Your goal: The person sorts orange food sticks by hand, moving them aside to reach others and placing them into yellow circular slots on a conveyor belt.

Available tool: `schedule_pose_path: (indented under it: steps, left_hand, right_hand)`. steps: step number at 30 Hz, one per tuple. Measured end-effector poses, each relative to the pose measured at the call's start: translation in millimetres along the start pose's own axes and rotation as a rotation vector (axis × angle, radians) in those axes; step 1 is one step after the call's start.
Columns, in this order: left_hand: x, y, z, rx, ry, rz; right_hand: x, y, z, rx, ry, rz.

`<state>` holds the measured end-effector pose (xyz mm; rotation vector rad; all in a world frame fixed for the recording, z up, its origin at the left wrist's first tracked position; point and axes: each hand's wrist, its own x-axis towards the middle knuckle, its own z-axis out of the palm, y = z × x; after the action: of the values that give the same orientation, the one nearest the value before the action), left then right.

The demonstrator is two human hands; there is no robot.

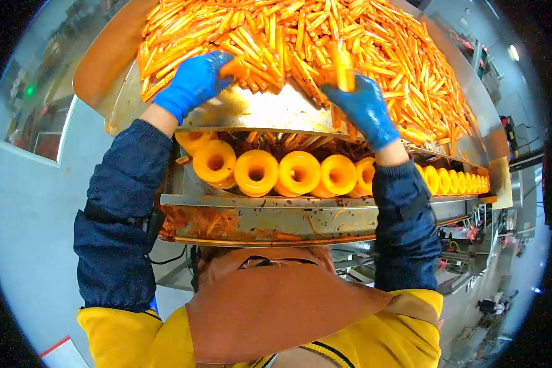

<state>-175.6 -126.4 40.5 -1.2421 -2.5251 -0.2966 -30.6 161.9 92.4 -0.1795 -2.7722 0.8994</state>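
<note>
A large heap of orange sticks [270,37] covers the metal tray [257,110]. At the heap's left front edge is my left hand [196,83] in a blue glove, its fingers curled round orange sticks that are blurred. My right hand [365,110], also in a blue glove, is closed on a bundle of orange sticks [343,64] that points up and away over the heap. Nearer me than the tray runs a row of yellow-orange round cups [256,173] with holes in their centres, passing beneath my right wrist.
A metal ledge [276,222] with orange scraps lies between the cups and my brown apron [276,306]. A raised brown guard [104,55] borders the tray at the left. Metal frames and equipment [472,245] stand at the right.
</note>
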Motion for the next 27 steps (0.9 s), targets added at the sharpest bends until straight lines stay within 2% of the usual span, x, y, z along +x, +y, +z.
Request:
schedule_pose_path:
  steps: [2,3,4,5,6,8,9,10,11,12,14,16,18,19,20,21,22,24,25,27]
  left_hand:
    - [0.7,7.2,-11.7,-0.167,0.3,-0.191]
    - [-2.4,18.5,-27.8,-0.382,0.222,-0.334]
    - [-4.1,17.0,-25.1,-0.382,0.223,-0.337]
    - [-5.2,13.0,-20.0,-0.568,0.303,-0.384]
    - [-7.0,10.5,-18.5,-0.753,0.383,-0.429]
    - [-14.2,14.0,-26.2,-0.819,0.435,-0.488]
    - [-18.7,12.9,-31.0,-0.928,0.442,-0.599]
    - [-23.5,13.6,-36.4,-1.038,0.448,-0.71]
    - [-29.5,20.6,-42.6,-1.191,0.574,-0.624]
    - [-37.2,27.5,-49.9,-1.187,0.577,-0.628]
    - [-53.6,44.2,-67.9,-1.374,0.655,-0.699]
    - [-74.1,51.3,-70.3,-1.287,0.604,-0.771]
    - [-96.5,54.7,-57.2,-1.137,0.586,-0.637]
    - [-102.0,55.9,-53.8,-1.288,0.628,-0.721]
    - [-110.8,60.0,-54.8,-1.284,0.629,-0.722]
    - [-122.1,65.3,-57.3,-1.338,0.658,-0.735]
    - [-132.1,68.8,-60.0,-1.393,0.688,-0.746]
    - [-146.9,71.6,-65.8,-1.434,0.694,-0.763]
    - [-152.3,74.2,-67.5,-1.511,0.732,-0.823]
    - [-161.4,74.5,-67.3,-1.627,0.749,-0.888]
  right_hand:
    - [-31.0,-13.7,0.9,0.599,0.079,0.007]
    - [-44.6,-20.8,11.8,0.839,0.094,0.076]
    - [-54.4,-20.2,30.9,0.932,0.123,0.087]
    - [-68.5,-27.9,45.8,0.973,0.093,0.14]
    - [-74.9,-22.4,69.9,0.9,0.033,0.226]
    - [-88.0,-18.7,97.8,0.687,-0.071,0.12]
    - [-92.3,-20.0,99.7,0.691,-0.074,0.116]
    - [-95.4,-24.9,98.4,0.752,-0.018,0.167]
    - [-96.6,-29.6,96.8,0.812,0.036,0.218]
    - [-96.0,-32.7,94.2,0.921,0.055,0.176]
    - [-96.6,-47.2,89.0,1.039,0.016,0.144]
    - [-93.2,-57.0,106.2,1.189,-0.014,0.023]
    - [-91.6,-63.2,122.8,1.226,-0.109,-0.009]
    - [-90.8,-60.3,136.7,1.131,-0.079,-0.044]
    - [-91.2,-54.4,150.6,1.038,-0.047,-0.079]
    - [-92.7,-34.1,159.3,0.794,-0.124,0.06]
    - [-97.7,-55.1,131.4,0.738,-0.163,0.138]
    - [-95.7,-37.0,136.3,1.005,-0.047,-0.01]
    - [-94.7,-45.5,121.9,0.921,-0.031,-0.048]
    - [-93.2,-55.3,116.3,1.046,-0.016,-0.016]
